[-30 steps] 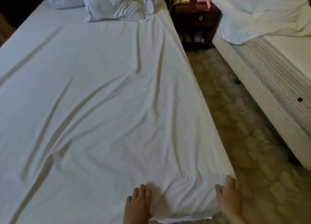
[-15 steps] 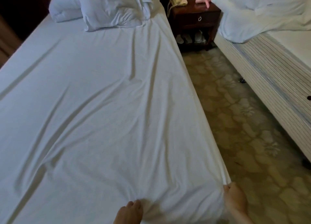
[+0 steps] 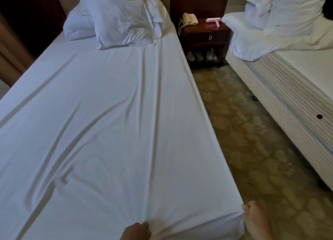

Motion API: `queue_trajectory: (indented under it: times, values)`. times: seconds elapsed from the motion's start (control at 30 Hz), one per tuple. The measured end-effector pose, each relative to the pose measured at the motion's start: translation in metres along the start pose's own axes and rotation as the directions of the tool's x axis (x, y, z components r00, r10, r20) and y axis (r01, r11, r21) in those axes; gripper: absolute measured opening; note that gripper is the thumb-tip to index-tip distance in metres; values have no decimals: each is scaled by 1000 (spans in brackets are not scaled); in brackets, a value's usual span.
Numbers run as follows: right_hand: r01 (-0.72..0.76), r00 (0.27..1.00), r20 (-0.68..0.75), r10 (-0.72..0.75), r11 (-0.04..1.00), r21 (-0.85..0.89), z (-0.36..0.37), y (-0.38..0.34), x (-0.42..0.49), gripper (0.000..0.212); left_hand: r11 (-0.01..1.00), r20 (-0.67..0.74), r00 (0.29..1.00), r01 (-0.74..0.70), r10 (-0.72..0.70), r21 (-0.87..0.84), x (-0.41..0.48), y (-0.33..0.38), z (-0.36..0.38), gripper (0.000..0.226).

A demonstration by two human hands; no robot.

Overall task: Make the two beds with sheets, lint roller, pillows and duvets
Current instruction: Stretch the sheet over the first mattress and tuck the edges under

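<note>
I am standing at the foot of the near bed and my left hand (image 3: 136,230) is gripping a bunch of the white sheet (image 3: 108,131) at the foot edge, fingers curled into it, with creases fanning out from that spot up the mattress. My right hand (image 3: 255,220) is sitting right against the sheet's near right corner, knuckles bent; I cannot tell whether it is pinching the fabric or only touching it. The sheet is lying spread over the whole bed, running up to the pillows (image 3: 124,18) piled at the head, with a folded white bundle (image 3: 77,27) just beside them on the left. Between the two beds a dark wooden nightstand (image 3: 205,36) is carrying a beige telephone (image 3: 189,19) and the pink lint roller (image 3: 213,20), well apart from my hands. Across the patterned carpet (image 3: 252,149), the second bed (image 3: 288,88) is showing its bare striped mattress side, with rumpled white bedding (image 3: 270,23) heaped at its head end.
</note>
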State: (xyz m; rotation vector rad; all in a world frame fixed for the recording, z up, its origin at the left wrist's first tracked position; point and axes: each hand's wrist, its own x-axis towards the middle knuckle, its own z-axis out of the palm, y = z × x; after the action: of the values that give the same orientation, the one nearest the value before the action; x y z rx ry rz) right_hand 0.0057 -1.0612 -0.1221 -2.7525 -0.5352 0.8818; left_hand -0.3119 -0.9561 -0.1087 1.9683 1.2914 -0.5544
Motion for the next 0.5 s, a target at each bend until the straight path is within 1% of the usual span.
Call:
queue_trajectory:
  times: [0.03, 0.07, 0.1, 0.13, 0.17, 0.2, 0.23, 0.27, 0.33, 0.37, 0.4, 0.5]
  values:
    - [17, 1000, -5, -17, 1000, 12, -2, 1, -1, 17, 1000, -33, 999, 19, -20, -17, 3, -4, 7, 37]
    - [26, 1000, -11, -26, 999, 35, -3, 3, -2, 20, 999, -65, 997, -30, 31, 14, 7, -7, 11, 32]
    - [40, 999, -24, -39, 998, 47, -2, 5, -1, 29, 998, -90, 995, -47, 51, 46, 7, -10, 9, 38]
    - [48, 998, -32, -47, 998, 50, -1, 8, -1, 36, 994, -138, 990, -27, 41, 103, 11, -14, 9, 45]
    - [53, 998, -33, -52, 998, 40, 1, 10, 0, 36, 997, -137, 990, -7, 18, 78, 13, -14, 13, 44]
    - [45, 999, -29, -44, 999, 28, 3, 12, 1, 30, 999, -104, 995, 8, -5, 35, 14, -13, 21, 40]
    - [39, 999, -27, -38, 999, 20, 6, 14, 3, 23, 999, -41, 999, 34, -34, 22, 16, -11, 28, 38]
    - [31, 999, -29, -30, 999, 21, 10, 16, 4, 18, 998, -16, 998, 62, -62, 18, 15, -7, 29, 35]
    - [33, 999, -37, -32, 999, 20, 17, 22, 6, 17, 988, -6, 992, 125, -125, 86, 16, -1, 33, 29]
    - [33, 999, -42, -32, 999, 20, 20, 25, 8, 17, 982, 8, 989, 144, -147, 125, 19, 0, 35, 31]
    - [29, 999, -44, -29, 999, 21, 22, 28, 11, 18, 976, 19, 990, 138, -143, 169, 21, 1, 38, 34]
    - [7, 999, -50, -8, 1000, -14, 26, 33, 19, 19, 969, 37, 994, 92, -104, 230, 24, 4, 42, 36]
